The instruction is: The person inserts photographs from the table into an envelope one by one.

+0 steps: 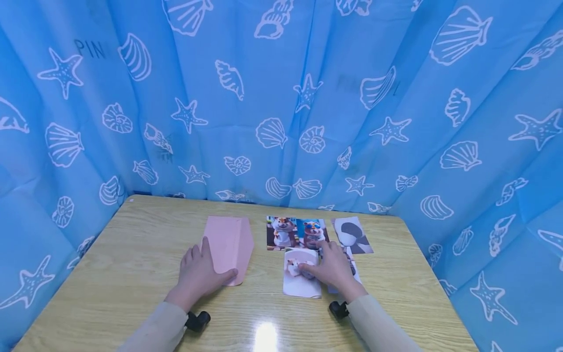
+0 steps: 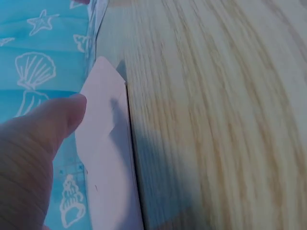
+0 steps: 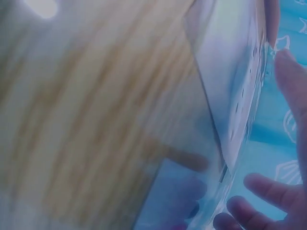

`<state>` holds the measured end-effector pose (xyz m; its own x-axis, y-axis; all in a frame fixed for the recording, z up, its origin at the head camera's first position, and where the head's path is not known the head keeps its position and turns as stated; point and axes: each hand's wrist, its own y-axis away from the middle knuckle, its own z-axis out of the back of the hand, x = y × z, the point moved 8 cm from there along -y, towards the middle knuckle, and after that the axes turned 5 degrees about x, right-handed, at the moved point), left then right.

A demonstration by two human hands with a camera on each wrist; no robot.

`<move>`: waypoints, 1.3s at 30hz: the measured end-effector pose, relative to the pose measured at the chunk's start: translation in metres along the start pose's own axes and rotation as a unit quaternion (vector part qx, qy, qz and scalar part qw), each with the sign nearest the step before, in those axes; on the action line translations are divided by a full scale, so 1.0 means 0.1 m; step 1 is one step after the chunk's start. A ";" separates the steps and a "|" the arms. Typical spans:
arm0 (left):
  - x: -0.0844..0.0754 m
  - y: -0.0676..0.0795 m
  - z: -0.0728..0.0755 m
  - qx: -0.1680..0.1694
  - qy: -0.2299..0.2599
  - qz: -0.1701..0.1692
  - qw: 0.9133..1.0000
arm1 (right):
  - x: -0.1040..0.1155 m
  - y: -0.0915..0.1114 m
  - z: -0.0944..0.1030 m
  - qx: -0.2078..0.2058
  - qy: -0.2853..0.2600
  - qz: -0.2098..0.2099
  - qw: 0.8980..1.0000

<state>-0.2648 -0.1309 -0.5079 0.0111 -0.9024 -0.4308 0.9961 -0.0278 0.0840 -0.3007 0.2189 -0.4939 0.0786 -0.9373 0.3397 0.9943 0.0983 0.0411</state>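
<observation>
A pink envelope [image 1: 224, 239] with its pointed flap opened out to the right lies at the table's left-centre. My left hand [image 1: 198, 274] rests along its lower left side, fingers spread and thumb over the lower edge. In the left wrist view that thumb [image 2: 62, 115] overlaps the flap. My right hand [image 1: 336, 269] is over a photo card of a small white animal [image 1: 301, 288], thumb and fingers apart on its right side. Another photo card [image 1: 354, 269] is partly hidden beneath this hand. In the right wrist view the fingers [image 3: 268, 191] are loosely bent around no object.
Behind these cards lie two hamster photo cards [image 1: 281, 234] side by side and a grey-and-white photo card [image 1: 352, 234]. A wooden table [image 1: 132, 244] carries everything. Blue shell-patterned curtains [image 1: 272, 98] hang behind it and along its sides.
</observation>
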 end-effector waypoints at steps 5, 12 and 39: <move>0.01 -0.01 0.02 -0.007 0.007 0.006 1.000 | 0.01 -0.02 -0.02 0.006 0.022 0.008 1.000; -0.03 -0.04 0.04 -0.020 -0.012 0.005 1.000 | 0.00 -0.04 -0.10 0.028 0.047 0.003 0.999; 0.12 -0.14 0.06 0.013 -0.061 0.064 0.996 | 0.06 -0.03 -0.08 0.018 0.038 0.004 0.999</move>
<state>-0.2794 -0.1440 -0.5092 0.1249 -0.9450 -0.3023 0.9846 0.0805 0.1552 -0.3024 0.2106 -0.5000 0.0924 -0.9590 0.2678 0.9906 0.1157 0.0724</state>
